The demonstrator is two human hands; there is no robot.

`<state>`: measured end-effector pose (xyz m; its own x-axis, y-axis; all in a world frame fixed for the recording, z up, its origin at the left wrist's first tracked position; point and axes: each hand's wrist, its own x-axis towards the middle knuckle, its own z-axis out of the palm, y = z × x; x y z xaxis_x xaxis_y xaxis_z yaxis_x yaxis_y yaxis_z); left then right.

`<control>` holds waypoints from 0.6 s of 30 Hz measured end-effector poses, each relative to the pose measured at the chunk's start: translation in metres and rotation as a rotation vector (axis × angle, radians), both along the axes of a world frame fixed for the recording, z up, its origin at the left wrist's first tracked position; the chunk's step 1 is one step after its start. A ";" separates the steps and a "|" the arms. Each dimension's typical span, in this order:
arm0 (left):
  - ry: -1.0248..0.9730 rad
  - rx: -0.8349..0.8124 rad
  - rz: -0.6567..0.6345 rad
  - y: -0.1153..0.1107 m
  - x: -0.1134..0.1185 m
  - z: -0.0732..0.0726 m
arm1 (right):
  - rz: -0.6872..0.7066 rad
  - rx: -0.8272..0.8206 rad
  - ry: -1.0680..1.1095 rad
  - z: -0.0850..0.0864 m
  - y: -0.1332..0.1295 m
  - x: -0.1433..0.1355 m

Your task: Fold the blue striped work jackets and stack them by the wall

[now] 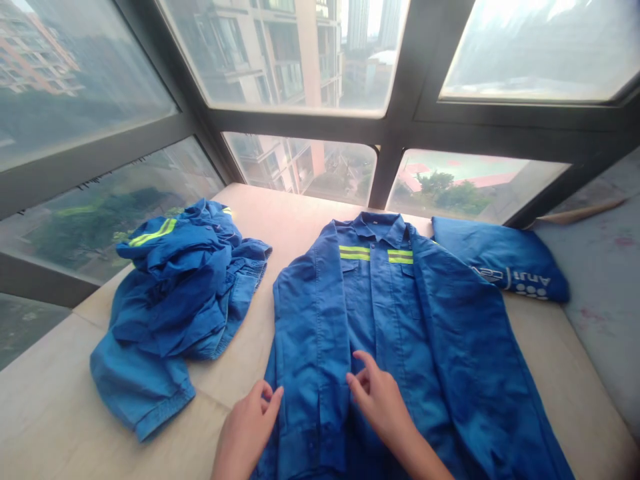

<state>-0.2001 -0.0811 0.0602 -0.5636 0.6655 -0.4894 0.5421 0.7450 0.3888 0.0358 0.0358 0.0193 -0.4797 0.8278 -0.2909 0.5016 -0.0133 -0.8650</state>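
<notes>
A blue work jacket (390, 320) lies front up, its collar toward the window and yellow-green reflective strips across the chest. Its left-side sleeve (315, 347) is folded down along the front; the other sleeve (465, 333) spreads down the right. My left hand (253, 417) is at the outer edge of the folded sleeve, fingers loosely curled and thumb slightly apart. Over the sleeve's inner edge is my right hand (375, 393), index finger and thumb apart, with nothing between them. Whether either hand touches the cloth is hard to tell.
A crumpled pile of blue work clothes (175, 300) lies on the left of the pale ledge (240, 373). A folded blue bundle with white lettering (500, 260) rests at the back right, beside the wall (595, 287). Grey window frames (300, 125) border the ledge.
</notes>
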 end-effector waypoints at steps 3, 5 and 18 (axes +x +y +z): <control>-0.006 0.017 -0.058 -0.019 0.026 -0.010 | 0.038 0.141 -0.083 -0.005 -0.043 0.000; -0.026 0.097 -0.035 -0.024 0.035 -0.018 | 0.040 0.216 -0.057 -0.006 -0.055 -0.006; -0.225 0.405 0.117 -0.075 0.005 -0.027 | 0.091 0.208 0.107 0.008 -0.107 -0.019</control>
<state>-0.1949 -0.1565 0.0330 -0.5560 0.7661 -0.3222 0.3323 0.5603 0.7587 0.0170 -0.0710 0.0276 -0.5736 0.8167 -0.0623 0.3981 0.2115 -0.8926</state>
